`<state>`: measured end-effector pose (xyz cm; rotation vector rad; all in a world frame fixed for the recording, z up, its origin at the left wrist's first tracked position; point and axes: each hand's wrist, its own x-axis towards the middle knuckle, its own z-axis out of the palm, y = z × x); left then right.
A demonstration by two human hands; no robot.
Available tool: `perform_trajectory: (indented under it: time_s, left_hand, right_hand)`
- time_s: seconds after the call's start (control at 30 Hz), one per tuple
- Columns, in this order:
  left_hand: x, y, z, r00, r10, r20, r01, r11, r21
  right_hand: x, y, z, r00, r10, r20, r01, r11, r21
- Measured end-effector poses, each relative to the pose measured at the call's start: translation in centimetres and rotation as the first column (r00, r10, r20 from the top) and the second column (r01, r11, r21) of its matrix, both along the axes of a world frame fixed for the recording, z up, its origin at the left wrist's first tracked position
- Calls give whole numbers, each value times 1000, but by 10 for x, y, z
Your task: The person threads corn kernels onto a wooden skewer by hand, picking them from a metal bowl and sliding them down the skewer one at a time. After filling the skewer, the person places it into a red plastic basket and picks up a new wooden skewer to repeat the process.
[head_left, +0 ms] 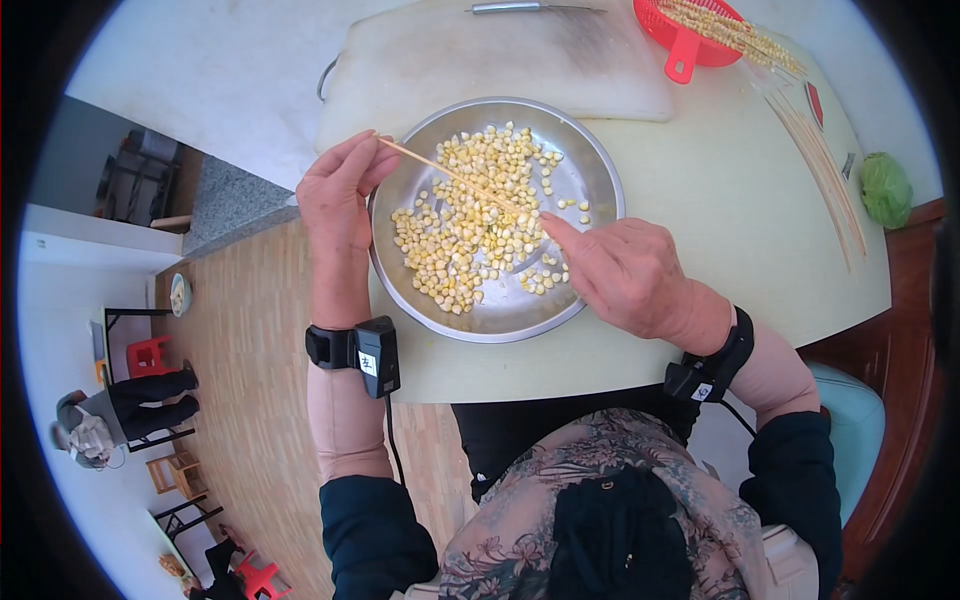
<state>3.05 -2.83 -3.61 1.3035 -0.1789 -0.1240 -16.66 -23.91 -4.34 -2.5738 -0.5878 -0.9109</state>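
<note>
My left hand (345, 185) pinches one end of a thin wooden skewer (440, 168) above the left rim of a round metal pan (595, 165). The skewer slants down to the right over loose yellow corn kernels (450, 245) spread on the pan's bottom. My right hand (630, 275) reaches in over the pan's right side, index finger extended toward the skewer's far end and the other fingers curled. Its fingertip is right by the kernels; what its thumb side grips, if anything, is hidden under the hand.
Behind the pan lies a white cutting board (420, 75) with a slim metal tool (530, 8). A red strainer (685, 45) holds corn-threaded skewers. Bare skewers (820, 175) and a green cabbage (886, 190) are at right. A person (120, 415) stands across the room.
</note>
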Motion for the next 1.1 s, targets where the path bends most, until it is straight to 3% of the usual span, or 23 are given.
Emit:
perform_trajectory:
  time_s: [0.57,0.97,1.1]
  left_hand:
    - [0,2,2,997,-59,-58,58,998,-24]
    - [0,1,4,997,-27,72,29,999,-29]
    - [-1,2,4,985,-38,167,25,997,74]
  right_hand:
    - [2,2,-1,1000,12,10,-12,1000,-6]
    - [1,-1,3,999,-7,-31,9,998,64]
    - [0,-1,2,999,-3,-37,5,998,66]
